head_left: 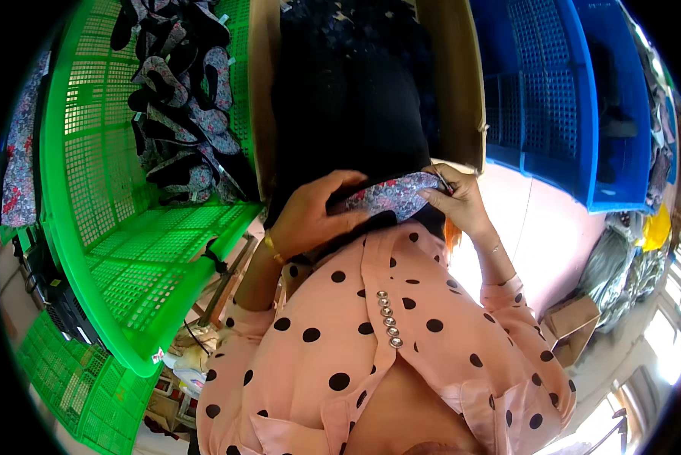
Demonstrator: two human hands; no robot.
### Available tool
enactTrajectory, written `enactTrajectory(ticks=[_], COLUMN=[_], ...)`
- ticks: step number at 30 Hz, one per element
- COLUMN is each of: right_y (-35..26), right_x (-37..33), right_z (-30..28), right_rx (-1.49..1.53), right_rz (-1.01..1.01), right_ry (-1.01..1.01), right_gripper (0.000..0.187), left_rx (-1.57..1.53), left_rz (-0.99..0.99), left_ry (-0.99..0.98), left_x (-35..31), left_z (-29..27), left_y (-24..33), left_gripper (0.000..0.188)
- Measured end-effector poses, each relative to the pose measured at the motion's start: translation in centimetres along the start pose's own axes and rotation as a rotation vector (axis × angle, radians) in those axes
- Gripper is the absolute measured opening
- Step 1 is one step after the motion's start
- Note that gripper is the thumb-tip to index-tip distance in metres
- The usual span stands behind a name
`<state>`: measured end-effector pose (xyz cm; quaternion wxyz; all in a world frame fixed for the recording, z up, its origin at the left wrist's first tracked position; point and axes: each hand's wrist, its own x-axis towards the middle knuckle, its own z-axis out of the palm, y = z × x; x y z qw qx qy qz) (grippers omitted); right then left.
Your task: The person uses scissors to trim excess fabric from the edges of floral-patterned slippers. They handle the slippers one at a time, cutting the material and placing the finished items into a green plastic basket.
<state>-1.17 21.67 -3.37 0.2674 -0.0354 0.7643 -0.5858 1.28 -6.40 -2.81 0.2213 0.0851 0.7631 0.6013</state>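
Observation:
A curved fabric piece (393,199), floral grey-blue with red flowers and black edging, lies across my lap between both hands. My right hand (462,203) pinches its right end between thumb and fingers. A small dark object (440,180) with a reddish tip shows at those fingers; its kind is unclear. My left hand (310,216) is curved loosely around the left end, thumb and forefinger on either side of the cloth. Several similar floral and black pieces (181,98) are heaped in the green plastic basket (101,152) on my left.
Directly in front stands a cardboard box (462,83) with dark material (348,30) inside. Blue plastic crates (545,98) are at the right. A second green basket (90,387) sits lower left. Clear plastic bags (617,262) and a small carton (572,326) lie farther right.

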Motion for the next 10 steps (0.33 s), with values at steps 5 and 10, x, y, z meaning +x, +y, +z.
enactTrajectory(ticks=[5, 10], right_y=[1.8, 2.1], right_x=[-2.4, -2.8], right_z=[0.6, 0.6], right_rx=[-0.01, -0.076], right_rz=[0.0, -0.055], right_ry=[0.066, 0.068], right_gripper=[0.033, 0.035], left_rx=[-0.003, 0.064], left_rz=[0.162, 0.215], left_ry=[-0.024, -0.067], left_x=[2.4, 3.9], left_z=[2.3, 3.1], left_y=[0.9, 1.9], left_gripper=[0.029, 0.024])
